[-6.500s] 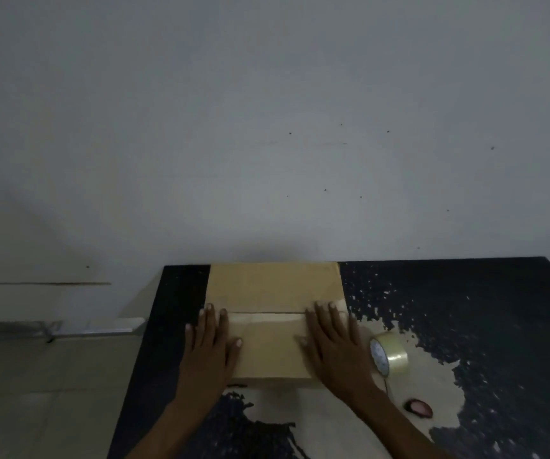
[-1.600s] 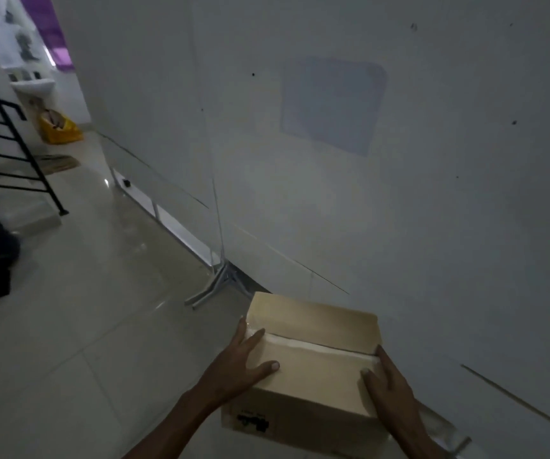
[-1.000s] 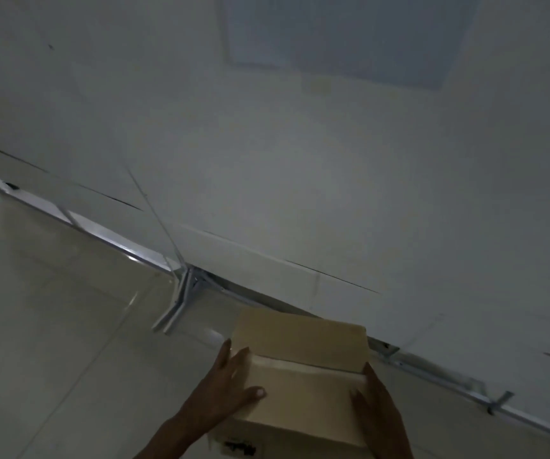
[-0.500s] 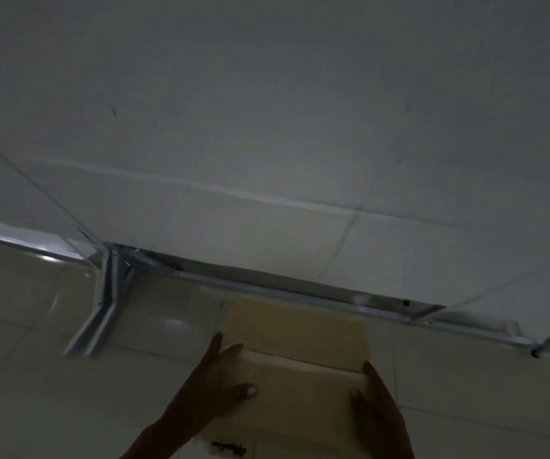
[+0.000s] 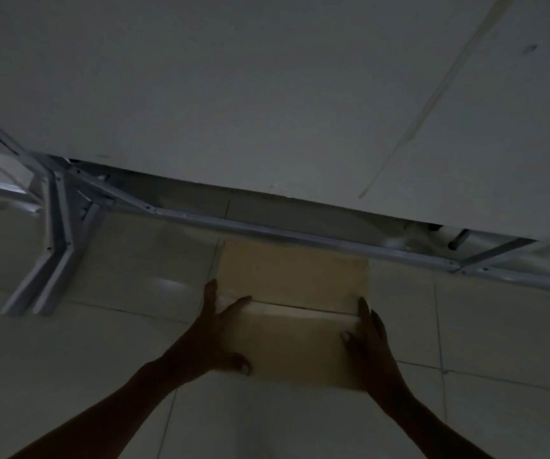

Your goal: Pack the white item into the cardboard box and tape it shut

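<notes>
The closed cardboard box (image 5: 295,313) is low over the tiled floor, its top flaps meeting at a taped seam across the middle. My left hand (image 5: 215,336) grips the box's left side, thumb on top. My right hand (image 5: 371,346) grips its right side. Whether the box touches the floor I cannot tell. The white item is not visible; the box is shut.
A white partition panel (image 5: 267,111) stands just behind the box, raised off the floor on a grey metal frame (image 5: 267,228) with an angled foot (image 5: 51,256) at the left. Pale floor tiles (image 5: 101,342) spread around the box.
I carried the box off the black table and have brought it down toward the floor beside the partition. Over the last second the view has dropped closer to the tiles.
</notes>
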Available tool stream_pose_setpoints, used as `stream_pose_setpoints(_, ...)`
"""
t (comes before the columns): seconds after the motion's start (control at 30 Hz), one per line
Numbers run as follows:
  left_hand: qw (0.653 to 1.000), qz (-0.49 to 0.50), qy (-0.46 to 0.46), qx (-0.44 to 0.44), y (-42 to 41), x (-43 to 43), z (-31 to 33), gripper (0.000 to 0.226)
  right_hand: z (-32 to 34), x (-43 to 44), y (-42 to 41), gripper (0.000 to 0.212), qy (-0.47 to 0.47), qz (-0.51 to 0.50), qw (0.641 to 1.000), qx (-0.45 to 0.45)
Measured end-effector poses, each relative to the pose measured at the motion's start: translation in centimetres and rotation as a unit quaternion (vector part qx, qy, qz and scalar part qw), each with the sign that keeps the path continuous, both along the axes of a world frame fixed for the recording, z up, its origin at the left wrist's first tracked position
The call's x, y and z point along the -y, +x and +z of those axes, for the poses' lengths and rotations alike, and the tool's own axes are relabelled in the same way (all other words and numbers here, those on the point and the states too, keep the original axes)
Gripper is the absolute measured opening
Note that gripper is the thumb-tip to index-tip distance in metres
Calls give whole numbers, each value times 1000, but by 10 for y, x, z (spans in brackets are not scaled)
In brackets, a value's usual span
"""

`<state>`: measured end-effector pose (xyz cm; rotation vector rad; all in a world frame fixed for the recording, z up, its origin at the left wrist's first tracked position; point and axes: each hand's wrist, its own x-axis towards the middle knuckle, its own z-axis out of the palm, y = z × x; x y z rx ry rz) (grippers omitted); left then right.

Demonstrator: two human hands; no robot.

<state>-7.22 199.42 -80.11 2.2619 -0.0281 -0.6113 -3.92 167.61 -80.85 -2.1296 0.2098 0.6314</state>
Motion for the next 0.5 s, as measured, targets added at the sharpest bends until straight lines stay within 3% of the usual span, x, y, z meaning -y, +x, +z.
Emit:
stream_pose_setpoints(0.1, 998, -38, 52, 16, -3, -1, -13, 128, -4, -5, -4, 71, 2, 5, 1000, 10)
stream_pose_setpoints(0.23, 997, -23, 66, 18, 17, -4, -21, 119, -7, -15, 15, 74, -22, -6, 999, 32)
stream_pose_setpoints(0.37, 991, -25, 127, -33, 21, 0, -16, 125, 0, -15, 25, 79, -79, 39, 996, -3)
stream_pose_setpoints(0.5, 973, -37, 224, -45, 18, 15, 25, 97, 37, -19, 20, 71, -126, 40, 990, -43)
